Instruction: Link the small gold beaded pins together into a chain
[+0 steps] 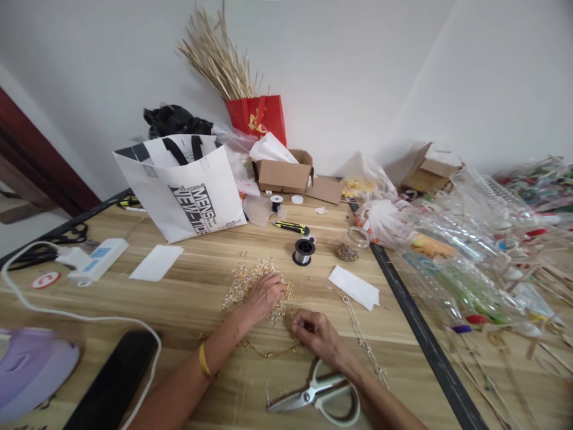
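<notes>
My left hand point(267, 294) reaches into a loose pile of small gold and clear beads point(244, 285). Its fingers are bent down and drawn together among the beads, and whatever they pinch is hidden. Close by on the right, my right hand point(317, 335) is closed, thumb against fingers, at the end of a gold beaded chain point(268, 354). That chain lies in a curve on the table between my two forearms. White-handled scissors point(308, 396) rest beneath my right wrist, their blades pointing left. A longer pale beaded chain point(358, 328) stretches along the table to the right.
A wire spool point(304, 252), a yellow cutter knife point(290, 227) and a glass jar of beads point(351, 245) stand beyond my hands. A white bag point(183, 191) is behind left. A phone point(114, 382) and white cable lie near left; plastic bottles point(474, 286) crowd the right.
</notes>
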The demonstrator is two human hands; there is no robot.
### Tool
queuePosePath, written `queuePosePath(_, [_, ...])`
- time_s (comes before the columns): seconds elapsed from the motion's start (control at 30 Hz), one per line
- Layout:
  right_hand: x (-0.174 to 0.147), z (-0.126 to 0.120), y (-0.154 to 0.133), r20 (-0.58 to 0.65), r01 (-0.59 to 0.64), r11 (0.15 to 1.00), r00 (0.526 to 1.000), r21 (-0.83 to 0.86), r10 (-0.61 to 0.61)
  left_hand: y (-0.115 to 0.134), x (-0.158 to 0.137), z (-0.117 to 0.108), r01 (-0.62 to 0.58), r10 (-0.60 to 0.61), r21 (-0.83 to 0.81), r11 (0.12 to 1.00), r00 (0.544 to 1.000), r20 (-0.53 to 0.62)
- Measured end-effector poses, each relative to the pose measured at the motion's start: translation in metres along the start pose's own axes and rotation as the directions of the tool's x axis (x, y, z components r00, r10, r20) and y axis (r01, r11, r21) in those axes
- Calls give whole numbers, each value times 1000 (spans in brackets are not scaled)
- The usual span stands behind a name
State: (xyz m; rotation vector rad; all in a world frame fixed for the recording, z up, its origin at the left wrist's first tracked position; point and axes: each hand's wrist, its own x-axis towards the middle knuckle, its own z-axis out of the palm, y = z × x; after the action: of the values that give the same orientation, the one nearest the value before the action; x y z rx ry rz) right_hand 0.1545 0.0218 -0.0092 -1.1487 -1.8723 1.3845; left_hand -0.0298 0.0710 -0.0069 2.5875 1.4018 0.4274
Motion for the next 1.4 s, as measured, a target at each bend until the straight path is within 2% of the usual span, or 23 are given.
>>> queuePosePath(0.17, [10, 0, -2, 47, 30, 998, 998, 62, -33, -7, 2, 4, -60, 59, 43, 997, 998, 12])
queuePosePath(0.43, [15, 2, 13, -17, 24, 969, 1000, 244, -20, -7, 0, 9, -63, 63, 79, 995, 998, 2])
queuePosePath(0.6, [14, 1, 13, -23, 29, 958, 999, 286, -24, -5, -1, 9, -72, 71, 63, 995, 997, 11])
queuePosePath(0.67, [14, 1, 13, -21, 30, 954, 999, 299, -25, -5, -1, 7, -62, 62, 35, 997, 998, -10])
queuePosePath(0.77, [14, 0, 13, -24, 24, 951, 1000, 308, -18, -5, -1, 2, -30, 22, -69, 997, 994, -104])
queuePosePath(0.87, [14, 0, 14, -16, 17, 953, 1000, 302, -13, -5, -3, -5, 42, -88, -230, 972, 977, -196])
queuePosePath(0.97, [14, 0, 14, -5, 24, 952, 1000, 304, -23, -2, -6, -9, 153, -272, -448, 881, 938, -214])
queuePosePath(1.07, [14, 0, 14, 3, 41, 953, 999, 302, -44, 6, -12, -7, 242, -431, -691, 681, 896, -110])
queuePosePath(1.13, [13, 0, 13, 17, 42, 954, 999, 296, -49, 12, -17, -2, 262, -462, -806, 531, 887, -16])
queuePosePath(1.2, [13, -1, 12, 29, 37, 956, 998, 291, -47, 17, -21, 3, 265, -468, -860, 436, 883, 35])
queuePosePath(1.4, [13, 0, 10, 27, 39, 954, 998, 299, -49, 21, -27, 15, 263, -485, -908, 327, 871, 78])
